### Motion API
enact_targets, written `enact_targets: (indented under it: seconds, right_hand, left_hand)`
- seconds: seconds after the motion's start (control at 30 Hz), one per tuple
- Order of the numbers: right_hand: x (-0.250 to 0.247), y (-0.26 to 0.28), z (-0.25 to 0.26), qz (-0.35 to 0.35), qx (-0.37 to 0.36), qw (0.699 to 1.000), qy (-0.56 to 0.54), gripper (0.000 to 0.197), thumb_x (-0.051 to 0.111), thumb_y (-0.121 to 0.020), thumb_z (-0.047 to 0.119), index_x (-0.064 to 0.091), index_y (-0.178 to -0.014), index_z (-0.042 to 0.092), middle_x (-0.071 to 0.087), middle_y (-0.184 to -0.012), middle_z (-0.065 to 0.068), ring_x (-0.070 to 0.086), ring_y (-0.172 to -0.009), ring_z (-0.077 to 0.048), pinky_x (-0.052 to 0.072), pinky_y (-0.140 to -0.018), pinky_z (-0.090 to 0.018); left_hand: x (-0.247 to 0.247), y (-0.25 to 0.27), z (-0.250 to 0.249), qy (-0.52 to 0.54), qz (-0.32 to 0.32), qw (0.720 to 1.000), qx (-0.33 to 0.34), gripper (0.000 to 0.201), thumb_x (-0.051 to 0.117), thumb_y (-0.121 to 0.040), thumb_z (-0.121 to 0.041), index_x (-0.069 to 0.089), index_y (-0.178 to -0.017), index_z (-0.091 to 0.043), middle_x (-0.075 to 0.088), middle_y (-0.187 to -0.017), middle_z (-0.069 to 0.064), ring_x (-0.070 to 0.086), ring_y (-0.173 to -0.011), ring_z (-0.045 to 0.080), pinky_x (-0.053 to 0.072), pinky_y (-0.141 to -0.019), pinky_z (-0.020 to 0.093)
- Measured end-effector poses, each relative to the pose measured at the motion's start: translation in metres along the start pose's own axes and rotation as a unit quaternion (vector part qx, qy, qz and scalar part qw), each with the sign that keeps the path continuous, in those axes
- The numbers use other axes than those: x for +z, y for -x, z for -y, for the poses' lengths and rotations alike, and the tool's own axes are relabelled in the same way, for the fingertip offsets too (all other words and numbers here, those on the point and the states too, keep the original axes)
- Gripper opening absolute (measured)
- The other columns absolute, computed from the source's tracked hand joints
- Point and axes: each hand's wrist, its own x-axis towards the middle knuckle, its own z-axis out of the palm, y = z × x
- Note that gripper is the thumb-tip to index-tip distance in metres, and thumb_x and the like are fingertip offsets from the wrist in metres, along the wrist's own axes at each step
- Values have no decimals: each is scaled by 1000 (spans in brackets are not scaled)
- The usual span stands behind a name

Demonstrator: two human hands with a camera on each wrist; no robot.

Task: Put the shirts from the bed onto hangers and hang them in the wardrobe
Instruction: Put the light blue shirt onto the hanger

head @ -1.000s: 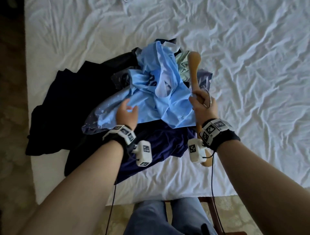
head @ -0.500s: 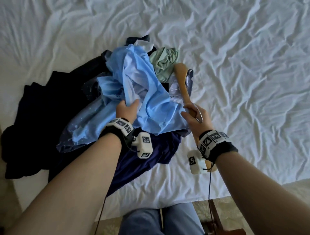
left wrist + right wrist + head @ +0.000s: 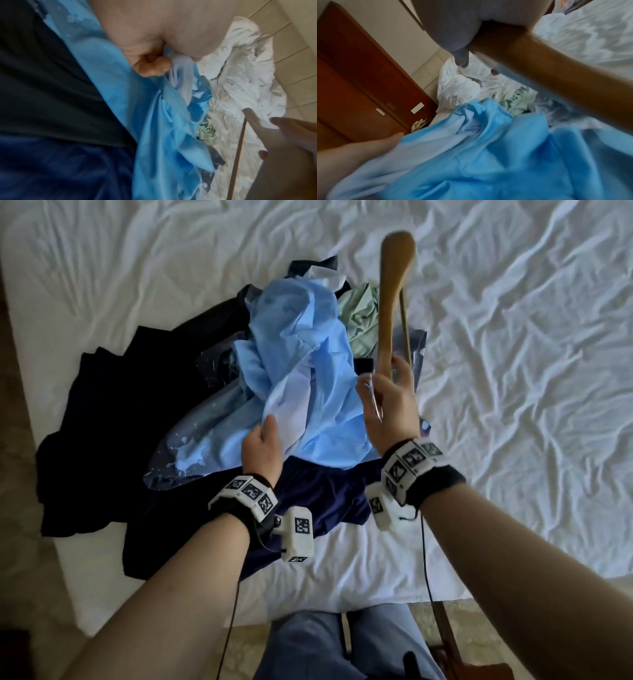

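Shirts lie heaped on the bed (image 3: 513,371) under both hands. Nearest, a navy shirt (image 3: 318,501) spreads below the wrists. Above it, the left hand (image 3: 262,446) pinches a fold of the light blue shirt (image 3: 308,364), thumb and curled fingers (image 3: 150,67) closed on the cloth. Just to its right, the right hand (image 3: 390,405) grips a wooden hanger (image 3: 390,302) raised above the pile. Beyond the hands sits a crumpled pale green shirt (image 3: 359,320); left of them, a black garment (image 3: 113,412).

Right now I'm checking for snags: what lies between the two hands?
In the head view, only folds of the light blue shirt lie between the left hand, which grips it, and the right hand holding the wooden hanger.
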Motion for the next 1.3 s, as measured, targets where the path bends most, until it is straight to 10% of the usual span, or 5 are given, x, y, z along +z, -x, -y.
enact_targets:
  seconds: [0.23,0.5,0.7,0.87,1.3]
  right_hand:
    - [23,-63,26,42,-53,992,107,26,61,-89,13,70,-113,13,34,-144,-19,60,-104,-38,50,-88,-43]
    - [61,-95,27,145,-109,960,211,35,67,-84,14,66,-119,18,31,-144,-20,59,-96,-44,51,-87,-48]
    - [63,-104,40,130,-117,963,207,21,55,-90,14,71,-103,10,39,-140,-18,60,-92,-42,50,-79,-45]
    - [25,-117,66,94,-60,985,132,25,61,-88,22,71,-104,6,49,-129,-17,58,-101,-32,44,-88,-30]
    - [-145,-99,238,21,-58,997,-54,11,72,-78,19,69,-68,23,54,-46,13,51,-46,-3,49,-53,-27]
  left_hand:
    - [-30,-4,-20,29,35,992,116,38,43,-103,-30,48,-68,-15,46,-63,-8,40,-57,0,33,-53,15]
    - [-41,4,-18,50,71,981,171,47,46,-102,-15,31,-58,-24,33,-42,-14,35,-46,1,31,-52,11]
    - [-59,-14,-10,12,23,987,161,36,60,-87,-21,42,-56,-21,40,-48,-16,39,-50,2,33,-51,15]
    - [-87,-33,-24,-62,-74,981,167,35,51,-80,-1,67,-111,-2,67,-108,18,61,-102,32,46,-89,30]
    - [-193,10,-165,-127,-191,921,316,29,56,-82,-3,71,-107,-4,66,-109,20,59,-103,37,41,-87,35]
